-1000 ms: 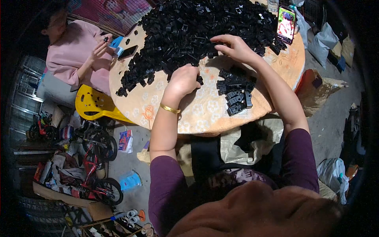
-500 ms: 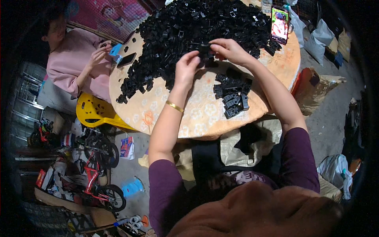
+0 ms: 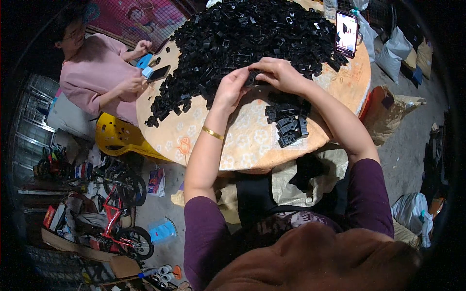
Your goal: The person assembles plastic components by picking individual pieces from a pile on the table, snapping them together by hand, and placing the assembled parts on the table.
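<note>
My left hand (image 3: 232,91) and right hand (image 3: 284,77), fingers (image 3: 266,66) curled nearly closed, together grasp a small black part (image 3: 253,77) beside the heap of black pieces (image 3: 238,36).

Heap of parts (image 3: 233,41) on table (image 3: 165,137); second pile (image 3: 289,127) before it; one phone (image 3: 159,73) left, another phone (image 3: 346,35) right.

Nothing legible from where I'm standing. Pale lettering across the front of the dark purple shirt (image 3: 293,219), broken up by folds. Packet (image 3: 156,182) on the floor (image 3: 407,160): print too small. Lit phone (image 3: 346,35) screen: any characters too tiny.
</note>
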`<action>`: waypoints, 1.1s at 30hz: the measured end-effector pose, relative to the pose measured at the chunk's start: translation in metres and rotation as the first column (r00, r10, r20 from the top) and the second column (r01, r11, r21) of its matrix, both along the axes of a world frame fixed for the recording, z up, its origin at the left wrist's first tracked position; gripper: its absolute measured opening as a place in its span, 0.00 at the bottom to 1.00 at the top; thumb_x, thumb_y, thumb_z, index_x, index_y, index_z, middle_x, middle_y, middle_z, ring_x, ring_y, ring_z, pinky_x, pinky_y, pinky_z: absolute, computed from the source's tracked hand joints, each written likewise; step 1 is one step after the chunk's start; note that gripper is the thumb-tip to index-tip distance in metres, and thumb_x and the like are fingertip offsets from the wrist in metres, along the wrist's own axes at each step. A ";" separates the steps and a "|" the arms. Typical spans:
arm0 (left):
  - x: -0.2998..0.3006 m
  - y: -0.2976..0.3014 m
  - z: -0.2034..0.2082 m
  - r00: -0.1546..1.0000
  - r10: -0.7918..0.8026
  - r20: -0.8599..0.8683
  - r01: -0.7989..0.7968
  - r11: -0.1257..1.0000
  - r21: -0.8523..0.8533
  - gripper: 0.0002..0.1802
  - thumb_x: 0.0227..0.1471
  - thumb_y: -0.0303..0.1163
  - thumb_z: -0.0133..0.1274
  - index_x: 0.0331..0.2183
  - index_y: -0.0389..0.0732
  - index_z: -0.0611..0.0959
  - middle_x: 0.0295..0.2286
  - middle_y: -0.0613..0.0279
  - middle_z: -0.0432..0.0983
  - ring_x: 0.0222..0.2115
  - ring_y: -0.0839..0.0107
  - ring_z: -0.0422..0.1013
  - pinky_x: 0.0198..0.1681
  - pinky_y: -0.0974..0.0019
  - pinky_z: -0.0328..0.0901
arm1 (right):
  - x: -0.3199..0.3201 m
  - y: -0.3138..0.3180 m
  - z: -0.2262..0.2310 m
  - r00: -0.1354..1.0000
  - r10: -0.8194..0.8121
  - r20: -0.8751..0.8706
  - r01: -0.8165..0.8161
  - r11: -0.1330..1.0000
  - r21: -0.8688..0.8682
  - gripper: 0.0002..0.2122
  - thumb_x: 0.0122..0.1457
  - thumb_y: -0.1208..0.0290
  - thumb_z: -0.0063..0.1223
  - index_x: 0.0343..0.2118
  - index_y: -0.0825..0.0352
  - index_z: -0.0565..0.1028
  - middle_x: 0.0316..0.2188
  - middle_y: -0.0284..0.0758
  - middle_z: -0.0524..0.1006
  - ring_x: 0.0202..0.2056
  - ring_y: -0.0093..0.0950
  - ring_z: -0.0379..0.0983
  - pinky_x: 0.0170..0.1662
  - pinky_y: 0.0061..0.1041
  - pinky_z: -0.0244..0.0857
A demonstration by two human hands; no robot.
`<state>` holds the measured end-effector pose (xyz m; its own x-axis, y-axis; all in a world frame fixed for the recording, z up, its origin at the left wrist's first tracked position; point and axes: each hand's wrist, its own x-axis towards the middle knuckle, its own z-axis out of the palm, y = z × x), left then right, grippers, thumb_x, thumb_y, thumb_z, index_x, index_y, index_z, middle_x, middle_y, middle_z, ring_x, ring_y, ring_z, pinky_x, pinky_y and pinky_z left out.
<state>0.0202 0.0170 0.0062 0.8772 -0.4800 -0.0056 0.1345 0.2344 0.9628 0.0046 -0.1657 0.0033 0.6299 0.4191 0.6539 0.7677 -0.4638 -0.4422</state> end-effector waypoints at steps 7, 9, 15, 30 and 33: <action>-0.001 0.007 0.004 0.994 -0.106 0.003 0.106 0.994 -0.028 0.16 0.56 0.35 0.38 0.41 0.33 0.70 0.36 0.54 0.70 0.36 0.65 0.70 0.38 0.64 0.69 | 0.004 0.001 -0.002 0.995 0.036 0.090 -0.044 0.995 0.091 0.12 0.49 0.72 0.51 0.38 0.66 0.72 0.27 0.38 0.72 0.28 0.34 0.70 0.31 0.28 0.64; 0.001 0.006 0.001 0.995 -0.096 -0.022 0.094 0.992 -0.086 0.16 0.56 0.35 0.37 0.40 0.33 0.70 0.35 0.53 0.70 0.36 0.63 0.70 0.39 0.62 0.69 | 0.002 0.002 -0.001 0.993 0.049 0.103 -0.060 0.993 0.104 0.11 0.49 0.72 0.51 0.37 0.66 0.72 0.27 0.38 0.72 0.28 0.34 0.70 0.30 0.28 0.64; -0.012 -0.009 0.003 0.996 -0.063 -0.060 0.054 0.989 -0.141 0.18 0.57 0.37 0.32 0.41 0.33 0.68 0.36 0.51 0.69 0.36 0.63 0.70 0.40 0.60 0.68 | 0.002 0.001 -0.004 0.992 -0.039 0.119 0.032 0.997 0.067 0.12 0.47 0.76 0.52 0.37 0.67 0.72 0.29 0.38 0.72 0.28 0.32 0.71 0.30 0.23 0.65; -0.013 -0.011 -0.002 0.998 -0.059 0.018 0.061 0.981 -0.187 0.16 0.57 0.38 0.34 0.41 0.37 0.68 0.36 0.55 0.69 0.35 0.66 0.70 0.39 0.63 0.69 | 0.005 0.002 -0.001 0.960 -0.024 0.278 -0.014 0.991 0.134 0.11 0.45 0.74 0.54 0.34 0.65 0.74 0.35 0.36 0.74 0.36 0.33 0.70 0.40 0.28 0.65; -0.014 -0.010 -0.002 0.996 -0.086 -0.015 0.080 0.972 -0.219 0.16 0.57 0.38 0.34 0.41 0.37 0.68 0.36 0.56 0.69 0.35 0.65 0.70 0.39 0.63 0.69 | 0.004 0.002 0.000 0.982 0.052 0.180 -0.086 0.979 0.185 0.10 0.46 0.75 0.53 0.34 0.66 0.73 0.36 0.37 0.74 0.37 0.32 0.70 0.40 0.27 0.65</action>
